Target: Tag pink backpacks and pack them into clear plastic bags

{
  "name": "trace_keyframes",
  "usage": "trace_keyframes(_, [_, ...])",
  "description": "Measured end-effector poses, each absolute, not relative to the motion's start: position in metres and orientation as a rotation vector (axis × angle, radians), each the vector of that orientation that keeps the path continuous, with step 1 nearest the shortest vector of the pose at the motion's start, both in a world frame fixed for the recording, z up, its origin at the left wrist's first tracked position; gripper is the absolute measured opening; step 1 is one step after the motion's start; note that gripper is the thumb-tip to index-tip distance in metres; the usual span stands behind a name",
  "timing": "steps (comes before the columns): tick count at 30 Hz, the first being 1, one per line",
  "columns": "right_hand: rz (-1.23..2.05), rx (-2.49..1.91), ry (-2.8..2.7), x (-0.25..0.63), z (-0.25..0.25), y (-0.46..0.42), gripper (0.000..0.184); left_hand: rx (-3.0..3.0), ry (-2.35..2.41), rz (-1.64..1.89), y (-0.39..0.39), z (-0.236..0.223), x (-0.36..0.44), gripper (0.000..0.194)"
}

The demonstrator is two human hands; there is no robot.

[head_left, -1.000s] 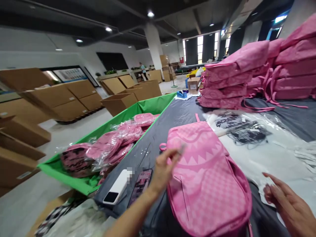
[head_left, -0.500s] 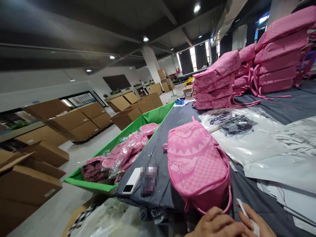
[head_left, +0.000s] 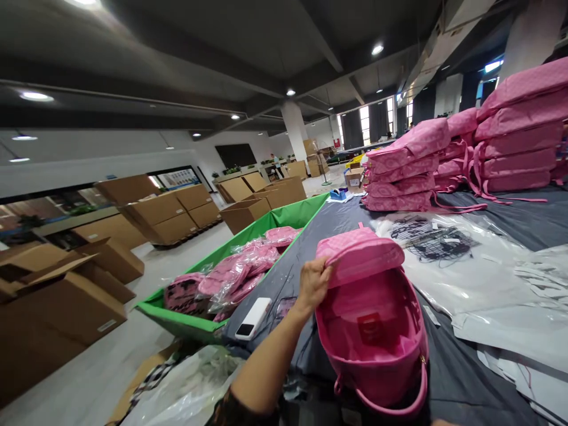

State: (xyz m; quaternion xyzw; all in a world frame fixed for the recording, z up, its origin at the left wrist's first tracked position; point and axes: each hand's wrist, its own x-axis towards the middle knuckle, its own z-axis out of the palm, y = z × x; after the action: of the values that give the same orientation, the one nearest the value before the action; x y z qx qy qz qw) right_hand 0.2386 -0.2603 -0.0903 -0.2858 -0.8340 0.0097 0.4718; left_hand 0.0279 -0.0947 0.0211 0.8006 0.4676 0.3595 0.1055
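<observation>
A pink backpack (head_left: 377, 378) lies on the dark-covered table with its main compartment open. My left hand (head_left: 314, 284) grips the edge of its front panel (head_left: 364, 257), which is folded back toward the far end. Inside the bag a red label (head_left: 370, 328) shows on the pink lining. A carrying loop (head_left: 394, 408) hangs at the near end. Only a sliver of my right hand (head_left: 440, 423) shows at the bottom edge; its fingers and anything in them are out of sight.
Stacked pink backpacks (head_left: 403, 168) stand at the back right. Plastic bags (head_left: 470, 266) lie to the right. On the left are a white phone (head_left: 254, 318) and a green bin (head_left: 186, 325) with wrapped pink items. Cardboard boxes (head_left: 75, 319) stand on the floor.
The backpack was closed and is now open, its front panel lifted back by my left hand. My right hand has dropped almost out of view, and the white strip held earlier is no longer visible.
</observation>
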Motion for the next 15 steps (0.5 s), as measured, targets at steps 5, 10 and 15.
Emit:
trace_keyframes(5, [-0.229,-0.440,-2.230,0.214,-0.036,-0.188,0.022,2.316,1.246,1.053,-0.081,0.049,0.031,0.044])
trace_keyframes(10, [-0.492,-0.710,-1.839,0.261,-0.004,-0.172,0.026,2.358,1.245,0.989,-0.090,0.041,0.029,0.042])
trace_keyframes(15, [-0.115,-1.098,-1.609,0.281,-0.010,-0.132,0.041,2.818,1.160,1.532,-0.111,0.014,0.044,0.016])
